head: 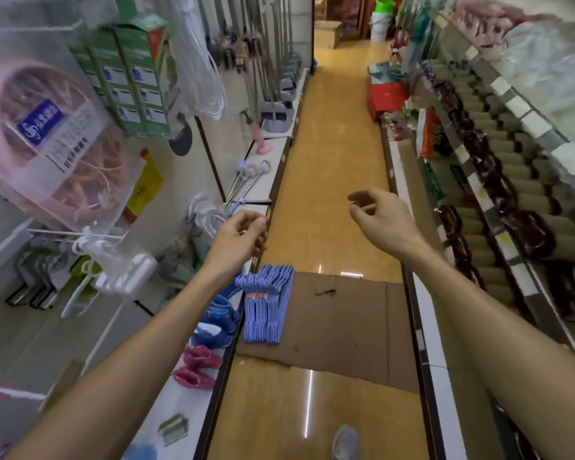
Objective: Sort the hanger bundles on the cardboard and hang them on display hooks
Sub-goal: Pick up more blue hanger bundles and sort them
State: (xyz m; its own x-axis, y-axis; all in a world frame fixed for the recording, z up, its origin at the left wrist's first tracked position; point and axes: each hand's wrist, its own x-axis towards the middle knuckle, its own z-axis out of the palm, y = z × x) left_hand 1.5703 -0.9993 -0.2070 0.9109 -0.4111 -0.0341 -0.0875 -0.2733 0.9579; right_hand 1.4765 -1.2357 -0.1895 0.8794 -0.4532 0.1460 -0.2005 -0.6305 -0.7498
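Two bare forearms reach forward from the camera, ending in two hands held up over the aisle. The left hand [241, 235] has its fingers loosely curled with nothing visible in them; the right hand [377, 215] hangs relaxed and empty. Below them, one bundle of blue hangers [267, 305] lies on the left part of one cardboard sheet [346, 323] on the floor, well apart from both hands.
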